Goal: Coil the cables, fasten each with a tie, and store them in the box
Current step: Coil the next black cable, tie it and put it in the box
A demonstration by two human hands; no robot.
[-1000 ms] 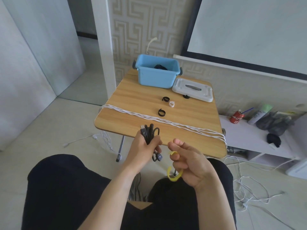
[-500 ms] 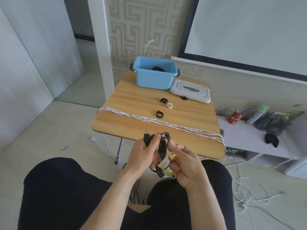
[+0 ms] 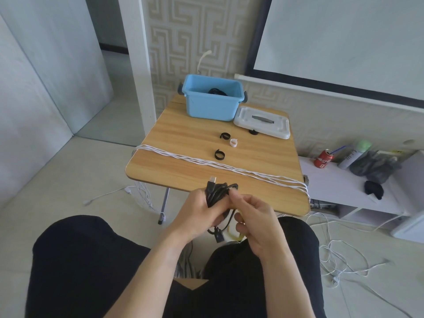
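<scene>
My left hand grips a coiled black USB cable just in front of the table's near edge, its plug sticking up. My right hand holds a yellow tie against the coil, most of the tie hidden behind my fingers. A long white cable lies stretched across the wooden table. Two black ties and a white tie lie in the middle. The blue box at the back holds a black coil.
The box's white lid lies right of the box, a black tie at its front edge. A low white shelf at the right carries a red can and bottles. Loose white cables trail on the floor.
My right hand has moved left with the yellow tie until it meets the black coil. My left hand has lifted the coil slightly and keeps hold of it.
</scene>
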